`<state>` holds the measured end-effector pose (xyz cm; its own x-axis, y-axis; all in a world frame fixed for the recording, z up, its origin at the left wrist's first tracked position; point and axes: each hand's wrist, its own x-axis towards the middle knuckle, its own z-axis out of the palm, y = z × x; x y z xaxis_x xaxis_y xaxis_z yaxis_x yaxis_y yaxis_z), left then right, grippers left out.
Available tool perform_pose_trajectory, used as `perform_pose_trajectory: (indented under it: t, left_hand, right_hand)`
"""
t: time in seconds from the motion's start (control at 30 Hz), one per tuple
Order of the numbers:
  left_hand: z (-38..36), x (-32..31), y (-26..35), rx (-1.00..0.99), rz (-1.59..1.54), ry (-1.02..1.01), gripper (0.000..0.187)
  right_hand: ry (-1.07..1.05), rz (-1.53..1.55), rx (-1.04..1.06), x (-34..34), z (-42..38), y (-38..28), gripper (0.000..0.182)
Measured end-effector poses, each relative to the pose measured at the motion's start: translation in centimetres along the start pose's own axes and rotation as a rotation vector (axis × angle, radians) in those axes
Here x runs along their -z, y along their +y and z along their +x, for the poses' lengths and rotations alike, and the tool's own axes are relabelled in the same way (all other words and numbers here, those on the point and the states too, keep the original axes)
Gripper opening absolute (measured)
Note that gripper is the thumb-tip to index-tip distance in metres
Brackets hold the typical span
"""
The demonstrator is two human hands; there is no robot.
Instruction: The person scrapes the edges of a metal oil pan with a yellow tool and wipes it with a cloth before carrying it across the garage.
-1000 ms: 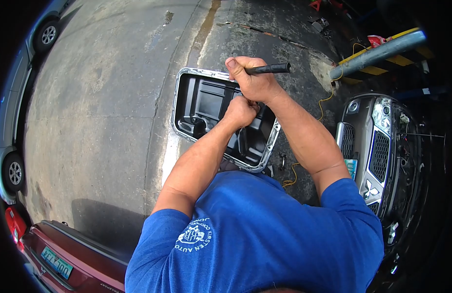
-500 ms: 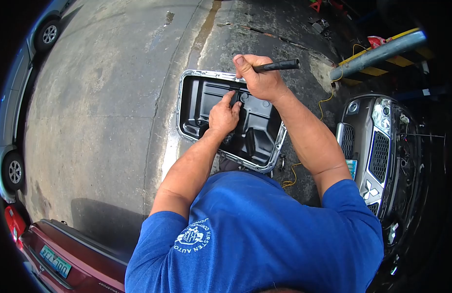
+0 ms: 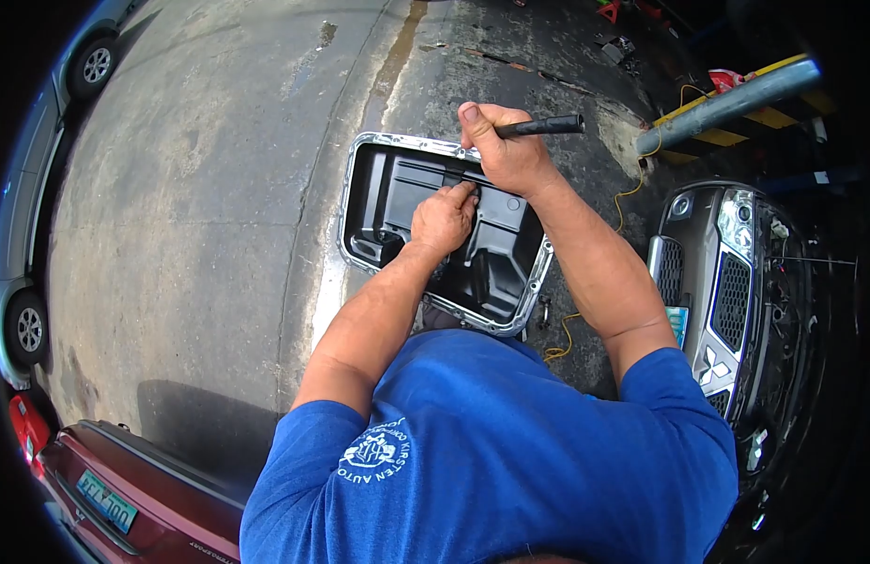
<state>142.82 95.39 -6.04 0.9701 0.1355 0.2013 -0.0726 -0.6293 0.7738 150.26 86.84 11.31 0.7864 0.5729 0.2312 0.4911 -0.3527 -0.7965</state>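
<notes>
A black oil pan [image 3: 355, 211] with a bare-metal flange lies tilted in front of me, its hollow side up. My left hand [image 3: 442, 221] reaches inside it, fingers curled together against the ribbed floor; whatever they may pinch is hidden. Above the far rim, my right hand [image 3: 515, 155] is closed round a black-handled tool [image 3: 552, 125]. The handle's butt points right. The tool's working end is hidden by the fist and lies close to the pan's far flange.
A grey car front [image 3: 726, 301] stands at right, a maroon car [image 3: 125, 489] at lower left and a silver car [image 3: 31, 197] at far left. A yellow cord [image 3: 628, 197] runs along the concrete floor [image 3: 191, 169], near a blue-grey post [image 3: 726, 108].
My left hand has moved slightly right inside the pan, and its extended index finger has curled in. My right hand, with the tool, has shifted a little right.
</notes>
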Motion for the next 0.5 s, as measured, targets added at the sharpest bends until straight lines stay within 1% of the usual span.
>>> perform_pose_trajectory:
  t: [0.1, 0.2, 0.27, 0.3, 0.33, 0.4, 0.47, 0.5]
  left_hand:
    - [-0.3, 0.6, 0.3, 0.045, -0.028, -0.056, 0.03]
    - [-0.4, 1.3, -0.7, 0.195, -0.128, -0.037, 0.031]
    - [-0.5, 3.2, -3.3, 0.268, -0.125, -0.056, 0.033]
    - [-0.5, 3.6, -6.0, 0.331, -0.083, -0.057, 0.032]
    - [-0.6, 5.2, -6.6, 0.441, -0.033, -0.085, 0.029]
    - [-1.1, 7.0, -9.1, 0.571, -0.037, -0.13, 0.025]
    - [-1.9, 7.4, -10.5, 0.395, 0.037, -0.187, 0.026]
    - [-2.4, 7.9, -10.2, 0.308, 0.071, -0.218, 0.026]
  right_hand:
    - [0.002, 0.003, 0.012, -0.2, 0.0, 0.1, 0.057]
    - [0.014, 0.0, 0.027, -0.1, -0.1, 0.2, 0.057]
    - [0.035, -0.006, 0.02, 0.3, -0.2, 0.2, 0.057]
    - [0.052, -0.018, 0.026, 0.4, -0.1, 1.0, 0.063]
    - [0.059, -0.006, 0.012, 0.6, -0.3, 1.3, 0.063]
    - [0.063, 0.022, -0.005, 0.7, -0.3, 1.6, 0.064]
    - [0.077, 0.021, -0.007, 0.8, -0.1, 1.7, 0.064]
    - [0.088, 0.006, -0.01, 0.7, -0.1, 1.8, 0.064]
